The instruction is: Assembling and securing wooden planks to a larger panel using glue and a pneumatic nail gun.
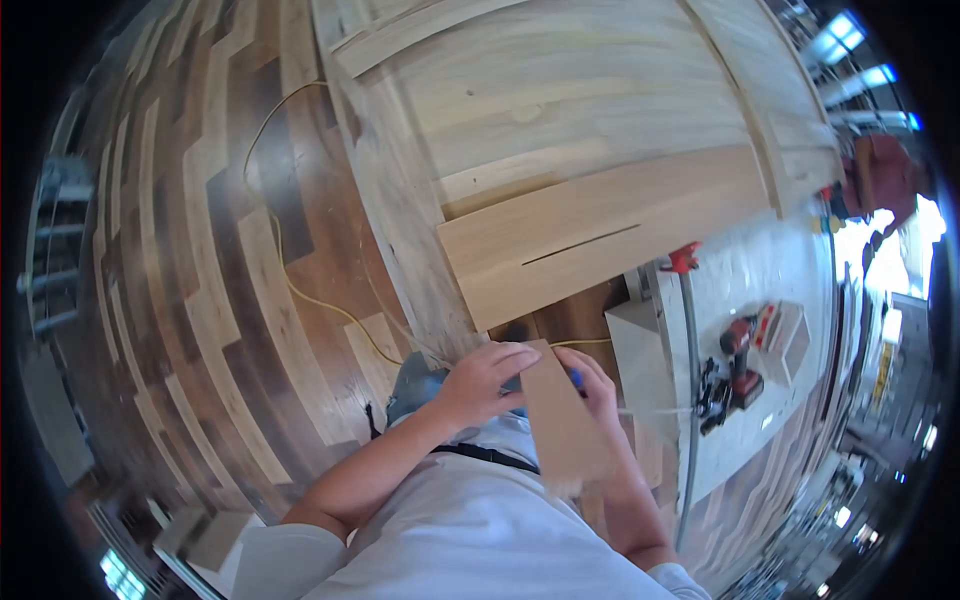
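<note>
My left hand (482,380) grips the upper left edge of a short flat wooden board (560,420) held close to my chest. My right hand (598,385) holds the board's right edge from behind, with something small and blue showing at its fingers. The board is tilted, its top end pointing at a large light wooden panel structure (580,130) in front of me. A darker plank with a thin slot (600,245) lies across the lower edge of that structure, just above my hands.
A yellow cord (300,295) runs over the patchwork wood floor at the left. To the right stands a white worktable (745,400) carrying red and black power tools (735,365). A red-headed clamp bar (688,380) stands along its left edge.
</note>
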Motion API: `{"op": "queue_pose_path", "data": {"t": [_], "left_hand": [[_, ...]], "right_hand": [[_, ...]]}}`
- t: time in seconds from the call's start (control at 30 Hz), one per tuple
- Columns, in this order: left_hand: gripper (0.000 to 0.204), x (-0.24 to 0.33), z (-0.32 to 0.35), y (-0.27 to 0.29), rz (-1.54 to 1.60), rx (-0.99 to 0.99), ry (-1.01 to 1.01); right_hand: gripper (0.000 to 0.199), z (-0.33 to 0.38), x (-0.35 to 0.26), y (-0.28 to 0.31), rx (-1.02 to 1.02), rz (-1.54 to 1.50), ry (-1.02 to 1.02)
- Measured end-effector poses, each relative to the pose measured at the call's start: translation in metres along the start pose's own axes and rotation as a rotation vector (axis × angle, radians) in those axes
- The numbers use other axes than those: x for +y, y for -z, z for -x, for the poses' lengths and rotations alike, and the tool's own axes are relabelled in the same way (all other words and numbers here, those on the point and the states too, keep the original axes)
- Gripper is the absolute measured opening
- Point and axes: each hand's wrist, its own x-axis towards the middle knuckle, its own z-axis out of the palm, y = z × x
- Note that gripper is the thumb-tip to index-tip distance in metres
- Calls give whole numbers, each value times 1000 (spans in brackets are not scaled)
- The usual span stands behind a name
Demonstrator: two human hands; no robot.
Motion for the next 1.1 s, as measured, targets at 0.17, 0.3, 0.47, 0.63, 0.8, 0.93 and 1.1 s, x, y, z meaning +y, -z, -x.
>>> {"op": "queue_pose_path", "data": {"t": [0.17, 0.3, 0.47, 0.63, 0.8, 0.93, 1.1], "left_hand": [[57, -12, -5, -33, -181, 174, -19], [58, 1, 20, -60, -437, 452, 265], [54, 2, 15, -73, -570, 747, 446], [46, 0, 3, -57, -653, 577, 420], [46, -12, 5, -55, -620, 605, 409], [41, -17, 1, -54, -659, 587, 328], [34, -16, 2, -49, -675, 574, 308]], "right_hand": [[28, -56, 54, -2, -233, -45, 168], [27, -78, 57, -14, -389, -161, 236], [27, -80, 65, -31, -341, -41, 318], [28, -81, 55, -37, -286, 68, 359], [22, -83, 55, -43, -178, 50, 315], [18, -79, 58, -44, -143, 34, 257], [17, -80, 50, -24, -145, 41, 244]]}}
